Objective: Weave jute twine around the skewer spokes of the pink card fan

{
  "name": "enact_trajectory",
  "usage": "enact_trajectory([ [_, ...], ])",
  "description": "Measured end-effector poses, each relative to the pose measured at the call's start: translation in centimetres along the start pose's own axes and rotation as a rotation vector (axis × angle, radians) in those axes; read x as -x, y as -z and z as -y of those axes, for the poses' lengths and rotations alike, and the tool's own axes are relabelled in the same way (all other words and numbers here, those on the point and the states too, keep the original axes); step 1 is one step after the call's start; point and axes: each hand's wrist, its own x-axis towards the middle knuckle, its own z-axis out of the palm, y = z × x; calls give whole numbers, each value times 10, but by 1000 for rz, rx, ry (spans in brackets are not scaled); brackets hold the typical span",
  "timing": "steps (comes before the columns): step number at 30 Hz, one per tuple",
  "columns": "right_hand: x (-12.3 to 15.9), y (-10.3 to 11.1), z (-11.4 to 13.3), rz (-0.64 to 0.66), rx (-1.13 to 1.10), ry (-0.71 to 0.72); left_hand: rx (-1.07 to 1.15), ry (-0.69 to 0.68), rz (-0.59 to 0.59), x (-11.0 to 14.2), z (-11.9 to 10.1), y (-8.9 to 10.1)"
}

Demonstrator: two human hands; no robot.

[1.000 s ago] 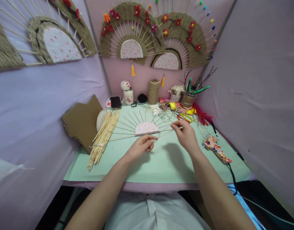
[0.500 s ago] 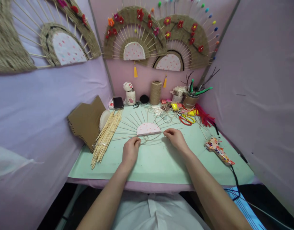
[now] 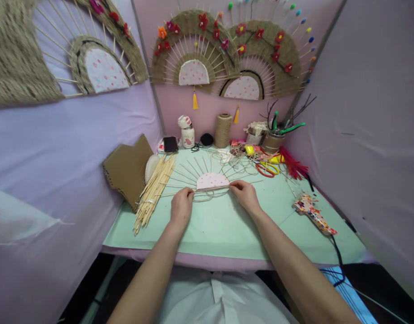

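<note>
A pink half-circle with red dots lies on the table, thin sticks fanning out from its curved edge. My left hand is closed in a pinch by the half-circle's lower left corner. At the lower right corner, my right hand pinches with thumb and forefinger. A strand of twine runs between both hands along the straight bottom edge. Loose loops of twine lie just in front of that edge. The fingertips cover the strand's gripped parts.
A bundle of wooden sticks and cut cardboard are at left. Behind stand a twine spool and a jar with green-handled pliers. Scissors and a patterned glue gun lie right. Decorated fans hang on the wall.
The twine between my hands is now drawn straight along the half-circle's bottom edge. My left hand has moved slightly up, toward that edge. The camera view has turned a little left.
</note>
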Motion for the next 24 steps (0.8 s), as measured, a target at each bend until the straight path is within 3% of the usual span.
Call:
enact_trajectory([
  [5, 0, -2, -2, -7, -17, -6, -23, -20, -40, 0, 2, 0],
  [12, -1, -1, -6, -32, -31, 17, 122, 0, -73, 1, 8, -5],
  [24, 5, 6, -5, -47, 59, 177, 261, -70, -70, 0, 12, -6],
])
